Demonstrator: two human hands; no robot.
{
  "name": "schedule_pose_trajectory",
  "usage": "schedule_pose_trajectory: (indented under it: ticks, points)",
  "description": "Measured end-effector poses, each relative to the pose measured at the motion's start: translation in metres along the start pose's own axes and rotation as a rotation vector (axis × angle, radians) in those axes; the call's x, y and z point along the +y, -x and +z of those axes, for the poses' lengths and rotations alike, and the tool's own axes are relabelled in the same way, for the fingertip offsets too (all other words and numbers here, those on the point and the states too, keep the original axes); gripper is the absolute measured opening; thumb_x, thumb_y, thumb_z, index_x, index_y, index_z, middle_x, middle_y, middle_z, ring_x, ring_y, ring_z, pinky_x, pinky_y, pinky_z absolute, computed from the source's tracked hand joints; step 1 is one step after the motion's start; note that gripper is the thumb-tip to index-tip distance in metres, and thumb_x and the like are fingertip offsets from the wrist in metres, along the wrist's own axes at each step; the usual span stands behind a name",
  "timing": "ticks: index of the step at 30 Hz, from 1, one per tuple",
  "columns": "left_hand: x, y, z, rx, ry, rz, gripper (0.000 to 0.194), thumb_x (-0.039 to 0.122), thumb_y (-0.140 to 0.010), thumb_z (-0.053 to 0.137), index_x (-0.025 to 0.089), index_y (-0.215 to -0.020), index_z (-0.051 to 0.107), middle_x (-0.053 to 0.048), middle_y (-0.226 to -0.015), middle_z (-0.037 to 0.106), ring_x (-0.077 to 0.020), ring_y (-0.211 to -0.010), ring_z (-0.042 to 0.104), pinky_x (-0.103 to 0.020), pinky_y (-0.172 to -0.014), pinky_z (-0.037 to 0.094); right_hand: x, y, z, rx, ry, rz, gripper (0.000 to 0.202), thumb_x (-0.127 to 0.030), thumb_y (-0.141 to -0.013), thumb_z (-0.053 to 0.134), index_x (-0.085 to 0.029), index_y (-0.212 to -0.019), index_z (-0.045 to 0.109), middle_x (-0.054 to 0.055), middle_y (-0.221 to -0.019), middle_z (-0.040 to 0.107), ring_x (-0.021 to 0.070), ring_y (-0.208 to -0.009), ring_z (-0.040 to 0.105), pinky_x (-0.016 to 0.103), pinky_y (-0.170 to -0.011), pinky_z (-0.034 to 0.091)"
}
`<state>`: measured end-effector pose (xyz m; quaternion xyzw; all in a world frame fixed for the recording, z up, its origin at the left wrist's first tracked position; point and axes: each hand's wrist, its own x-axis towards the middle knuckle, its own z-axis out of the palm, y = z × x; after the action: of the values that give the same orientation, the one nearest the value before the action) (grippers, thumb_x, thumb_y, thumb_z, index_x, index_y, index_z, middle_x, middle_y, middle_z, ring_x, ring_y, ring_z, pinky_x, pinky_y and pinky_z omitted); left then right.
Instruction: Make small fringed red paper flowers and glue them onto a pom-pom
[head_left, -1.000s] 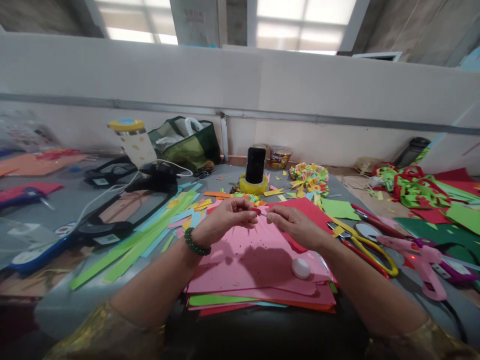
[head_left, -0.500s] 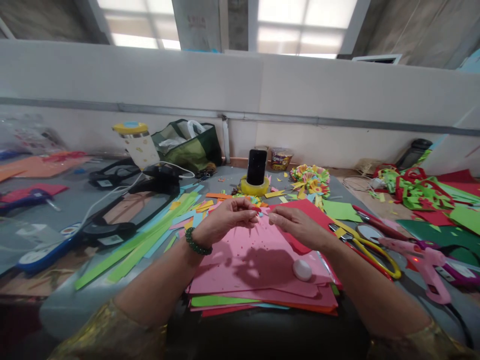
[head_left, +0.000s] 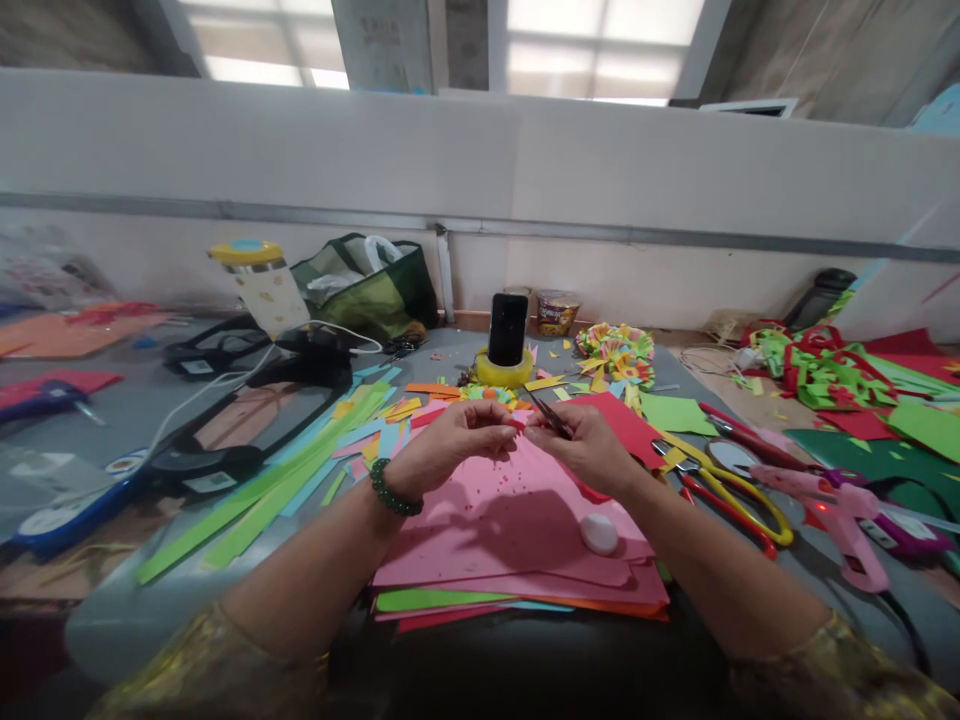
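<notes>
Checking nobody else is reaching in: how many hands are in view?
2: the left hand pinches a red piece and the right hand holds a slim dark tool, both above pink paper. No others show.

By its near edge, the grey worktop (head_left: 112, 625) is looking smooth and faintly shiny; the pink sheets (head_left: 472, 548) there are showing flat, matt paper, and the white disc (head_left: 599, 535) is looking like smooth plastic. The dark tool (head_left: 553, 418) is looking like metal, while the red piece (head_left: 515, 424) is appearing too small to judge. The bracelet (head_left: 386, 490) is catching light on glossy beads. Toward the right edge, the glue gun (head_left: 853, 518) is showing smooth plastic. Near the far edge, the phone (head_left: 508, 330) is presenting a glossy, glassy face and the tape roll (head_left: 504, 371) is shining.
</notes>
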<state>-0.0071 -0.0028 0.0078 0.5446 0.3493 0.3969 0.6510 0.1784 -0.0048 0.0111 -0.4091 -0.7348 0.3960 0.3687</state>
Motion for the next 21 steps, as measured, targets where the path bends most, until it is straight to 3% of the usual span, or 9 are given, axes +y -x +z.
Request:
schedule_pose_trajectory:
  ticks: [3, 10, 21]
  points:
    - [0.002, 0.002, 0.000, -0.004, -0.045, 0.018, 0.028, 0.036, -0.066, 0.080, 0.015, -0.074, 0.063, 0.003, -0.062, 0.061, -0.0086, -0.058, 0.056, -0.024, -0.060, 0.045, -0.001, 0.001, -0.002, -0.003, 0.001, -0.017, 0.031, -0.050, -0.078, 0.057, -0.020, -0.070, 0.053, -0.004, -0.060, 0.038, 0.0117, -0.057, 0.033, 0.027, -0.054, 0.029]
    - [0.007, 0.002, -0.002, 0.043, -0.082, 0.028, 0.030, 0.038, -0.066, 0.079, 0.016, -0.076, 0.062, 0.003, -0.064, 0.061, -0.0077, -0.057, 0.055, -0.022, -0.059, 0.047, -0.004, 0.001, -0.012, -0.078, 0.014, 0.022, 0.046, -0.063, -0.089, 0.038, -0.020, -0.080, 0.051, -0.005, -0.062, 0.035, 0.0119, -0.056, 0.033, 0.027, -0.053, 0.032]
    - [0.005, 0.002, 0.000, 0.058, 0.039, 0.019, 0.031, 0.033, -0.065, 0.080, 0.017, -0.078, 0.057, -0.001, -0.074, 0.072, -0.0098, -0.059, 0.064, -0.023, -0.061, 0.051, 0.000, 0.004, -0.003, -0.123, 0.083, 0.032, 0.046, -0.063, -0.092, 0.027, -0.023, -0.075, 0.042, -0.003, -0.065, 0.035, 0.0144, -0.061, 0.036, 0.029, -0.055, 0.031]
